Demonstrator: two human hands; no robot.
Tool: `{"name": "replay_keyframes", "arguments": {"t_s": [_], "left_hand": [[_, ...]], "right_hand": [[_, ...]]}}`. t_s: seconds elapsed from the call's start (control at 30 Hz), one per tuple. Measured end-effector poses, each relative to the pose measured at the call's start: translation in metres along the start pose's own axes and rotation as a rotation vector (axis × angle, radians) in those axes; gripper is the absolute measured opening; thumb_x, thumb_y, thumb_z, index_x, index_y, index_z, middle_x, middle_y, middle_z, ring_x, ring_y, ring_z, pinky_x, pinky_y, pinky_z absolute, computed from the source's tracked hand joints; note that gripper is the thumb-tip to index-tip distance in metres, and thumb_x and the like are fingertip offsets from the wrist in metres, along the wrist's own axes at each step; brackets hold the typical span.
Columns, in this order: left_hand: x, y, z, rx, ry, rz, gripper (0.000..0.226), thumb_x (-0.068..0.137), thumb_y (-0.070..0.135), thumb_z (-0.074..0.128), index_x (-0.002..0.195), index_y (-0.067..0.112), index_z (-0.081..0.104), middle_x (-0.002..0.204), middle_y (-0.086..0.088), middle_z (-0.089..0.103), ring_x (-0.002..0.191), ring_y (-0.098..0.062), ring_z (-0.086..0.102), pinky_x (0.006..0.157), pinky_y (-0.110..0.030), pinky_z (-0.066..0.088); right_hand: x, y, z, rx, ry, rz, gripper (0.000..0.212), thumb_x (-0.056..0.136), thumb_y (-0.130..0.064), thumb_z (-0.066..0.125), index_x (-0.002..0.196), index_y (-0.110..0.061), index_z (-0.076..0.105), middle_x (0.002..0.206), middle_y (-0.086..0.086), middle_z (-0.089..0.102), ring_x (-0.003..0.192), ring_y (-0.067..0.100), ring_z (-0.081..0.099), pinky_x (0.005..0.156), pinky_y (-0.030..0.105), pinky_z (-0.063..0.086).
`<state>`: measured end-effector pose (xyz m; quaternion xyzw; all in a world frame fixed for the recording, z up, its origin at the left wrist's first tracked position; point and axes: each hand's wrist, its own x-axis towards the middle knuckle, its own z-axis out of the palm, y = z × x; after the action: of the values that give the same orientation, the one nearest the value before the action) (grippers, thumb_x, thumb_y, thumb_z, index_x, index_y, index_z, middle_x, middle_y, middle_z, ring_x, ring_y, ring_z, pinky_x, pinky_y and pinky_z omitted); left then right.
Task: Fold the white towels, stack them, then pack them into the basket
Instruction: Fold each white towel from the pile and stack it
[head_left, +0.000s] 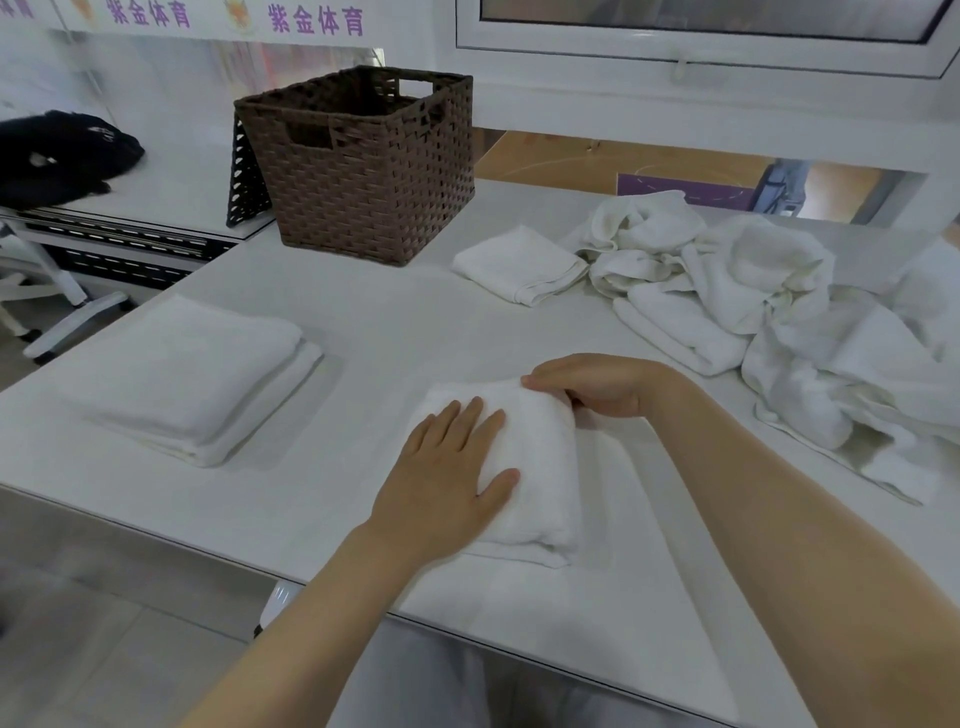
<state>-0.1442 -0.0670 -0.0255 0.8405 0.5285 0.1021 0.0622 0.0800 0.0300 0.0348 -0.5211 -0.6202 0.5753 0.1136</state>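
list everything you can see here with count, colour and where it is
basket: one, brown woven, far side of table, nothing visible inside
stack: one, white folded towels, left on table
small towel: one, white, folded, right of basket
pile: one heap, white unfolded towels, right on table
towel: one, white, being folded, near table edge
table: one, white
black cloth: one, on the far left surface
chair: one, white, partly seen, left
window: one, white frame, top right
left hand: flat on towel
right hand: grips towel's far edge
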Motion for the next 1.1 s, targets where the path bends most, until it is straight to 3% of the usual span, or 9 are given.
{"name": "replay_keyframes", "arguments": {"t_s": [0.1,0.23,0.33,0.47,0.6,0.7,0.87,1.03,1.1], "left_hand": [[0.0,0.001,0.001,0.008,0.003,-0.005,0.083,0.085,0.069,0.003,0.157,0.03,0.012,0.165,0.003,0.006,0.152,-0.018,0.003,0.123,-0.034,0.004],[0.0,0.002,0.0,0.002,-0.015,-0.001,0.083,0.084,0.069,-0.001,0.157,0.032,0.008,0.166,0.004,0.001,0.152,-0.017,-0.002,0.123,-0.033,0.001],[0.001,0.003,-0.001,-0.001,-0.047,0.008,0.084,0.08,0.069,-0.006,0.156,0.034,0.001,0.165,0.007,-0.005,0.151,-0.013,-0.007,0.122,-0.031,-0.002],[0.001,0.004,-0.002,0.005,-0.057,0.008,0.086,0.079,0.069,-0.007,0.157,0.033,-0.001,0.165,0.006,-0.008,0.151,-0.013,-0.009,0.121,-0.03,-0.005],[0.0,0.006,0.0,0.003,-0.022,0.009,0.082,0.083,0.066,-0.005,0.157,0.032,0.003,0.166,0.004,-0.003,0.152,-0.016,-0.005,0.121,-0.031,-0.005],[-0.001,0.006,-0.001,-0.023,-0.012,0.005,0.08,0.082,0.058,-0.01,0.157,0.032,0.005,0.165,0.006,-0.001,0.151,-0.013,-0.005,0.117,-0.025,-0.01],[-0.002,0.007,-0.001,-0.033,-0.022,0.012,0.079,0.082,0.053,-0.011,0.157,0.032,0.005,0.165,0.007,-0.002,0.151,-0.011,-0.006,0.114,-0.022,-0.013],[-0.001,0.005,-0.003,-0.058,-0.052,0.011,0.082,0.08,0.058,-0.008,0.157,0.033,0.007,0.165,0.009,-0.002,0.15,-0.009,-0.007,0.115,-0.023,-0.011],[-0.003,0.003,-0.006,-0.132,-0.039,0.027,0.081,0.082,0.06,-0.002,0.156,0.032,0.018,0.165,0.008,0.005,0.151,-0.01,-0.002,0.115,-0.021,-0.008]], "right_hand": [[0.001,0.004,0.007,-0.005,0.086,-0.041,0.029,0.096,-0.043,0.058,0.08,-0.02,0.063,0.083,-0.005,0.064,0.08,0.012,0.058,0.077,0.027,0.045],[0.01,0.016,0.021,-0.232,0.344,-0.141,0.039,0.097,-0.046,0.055,0.068,-0.02,0.054,0.072,-0.008,0.055,0.069,0.01,0.052,0.068,0.025,0.038],[0.012,0.026,0.017,-0.346,0.462,-0.112,0.03,0.095,-0.044,0.056,0.079,-0.019,0.063,0.085,-0.006,0.064,0.081,0.014,0.059,0.072,0.027,0.043],[-0.001,0.03,0.015,-0.551,0.601,-0.022,0.016,0.093,-0.043,0.053,0.087,-0.028,0.057,0.089,-0.008,0.065,0.091,0.02,0.059,0.084,0.034,0.046],[-0.023,0.015,0.042,-0.665,0.777,-0.29,0.022,0.098,-0.028,0.051,0.115,-0.019,0.062,0.118,-0.001,0.062,0.11,0.021,0.054,0.097,0.035,0.04],[-0.031,0.014,0.081,-0.724,0.615,-0.32,0.041,0.102,-0.034,0.046,0.137,-0.013,0.052,0.14,0.004,0.054,0.129,0.021,0.046,0.11,0.031,0.028],[-0.053,0.049,0.093,-0.72,0.475,-0.149,0.062,0.102,-0.052,0.03,0.157,-0.028,0.015,0.164,-0.011,0.012,0.151,0.009,0.002,0.121,0.032,-0.006],[-0.06,0.049,0.094,-0.779,0.477,-0.083,0.061,0.103,-0.052,0.023,0.158,-0.031,0.006,0.165,-0.009,-0.001,0.151,0.012,-0.007,0.122,0.037,-0.006],[-0.062,0.044,0.095,-0.647,0.459,-0.067,0.062,0.103,-0.05,0.03,0.158,-0.031,0.008,0.165,-0.006,-0.005,0.151,0.013,-0.008,0.122,0.036,-0.001]]}}
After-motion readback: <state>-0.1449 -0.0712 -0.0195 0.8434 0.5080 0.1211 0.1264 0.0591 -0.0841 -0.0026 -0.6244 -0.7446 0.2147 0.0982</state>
